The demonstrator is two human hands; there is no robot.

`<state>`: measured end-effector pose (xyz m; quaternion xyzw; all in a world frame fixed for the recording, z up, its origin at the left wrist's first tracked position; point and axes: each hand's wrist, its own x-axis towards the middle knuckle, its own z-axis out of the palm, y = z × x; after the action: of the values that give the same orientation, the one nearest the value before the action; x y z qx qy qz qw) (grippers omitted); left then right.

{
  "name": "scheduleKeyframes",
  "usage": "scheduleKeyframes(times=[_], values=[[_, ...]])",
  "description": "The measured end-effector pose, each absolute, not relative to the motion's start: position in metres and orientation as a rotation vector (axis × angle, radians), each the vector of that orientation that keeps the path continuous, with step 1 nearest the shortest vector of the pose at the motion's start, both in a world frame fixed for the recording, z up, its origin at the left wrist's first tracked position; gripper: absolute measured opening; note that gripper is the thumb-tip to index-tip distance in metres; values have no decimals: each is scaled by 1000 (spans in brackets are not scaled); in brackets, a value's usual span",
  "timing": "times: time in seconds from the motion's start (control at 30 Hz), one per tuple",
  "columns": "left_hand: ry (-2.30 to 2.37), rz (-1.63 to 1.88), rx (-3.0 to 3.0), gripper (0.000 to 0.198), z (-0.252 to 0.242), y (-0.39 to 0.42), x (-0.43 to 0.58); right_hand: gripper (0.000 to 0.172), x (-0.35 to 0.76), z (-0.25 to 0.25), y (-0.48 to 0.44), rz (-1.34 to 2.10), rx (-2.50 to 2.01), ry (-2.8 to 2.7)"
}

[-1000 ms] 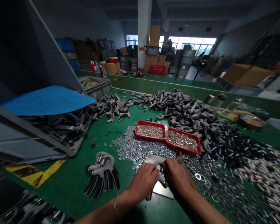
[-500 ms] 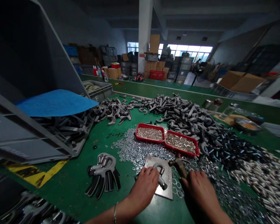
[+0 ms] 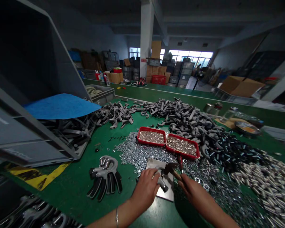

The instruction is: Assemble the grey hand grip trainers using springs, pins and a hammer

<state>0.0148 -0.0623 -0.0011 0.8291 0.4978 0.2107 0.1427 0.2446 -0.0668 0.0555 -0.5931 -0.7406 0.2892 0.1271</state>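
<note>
My left hand (image 3: 145, 189) is closed on a grey hand-grip part (image 3: 161, 183) and presses it onto a small metal plate (image 3: 156, 165) on the green table. My right hand (image 3: 189, 189) grips the wooden handle of a hammer (image 3: 171, 168). The hammer's head sits just above the part on the plate. Several finished hand grips (image 3: 104, 177) with black handles lie to the left of my hands.
Two red trays (image 3: 168, 141) of small metal pieces stand behind the plate amid loose washers (image 3: 133, 152). Piles of grey grip parts (image 3: 190, 118) and metal pins (image 3: 263, 180) cover the right. A tilted grey crate (image 3: 33, 152) with blue sheet (image 3: 59, 106) sits left.
My right hand has left the part, reached right onto the washers, picked up the hammer and brought its head over the part. My left hand stays on the part.
</note>
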Motion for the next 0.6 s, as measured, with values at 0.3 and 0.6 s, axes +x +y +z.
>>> scheduleKeyframes(times=[0.3,0.6], values=[[1643,678,2193,85,-12,-66,19,28,233,50,-68,1046,-1665,-2173],[1301,702,1538,55,17,-24,8,47,319,36,-79,831,-1974,-1932]])
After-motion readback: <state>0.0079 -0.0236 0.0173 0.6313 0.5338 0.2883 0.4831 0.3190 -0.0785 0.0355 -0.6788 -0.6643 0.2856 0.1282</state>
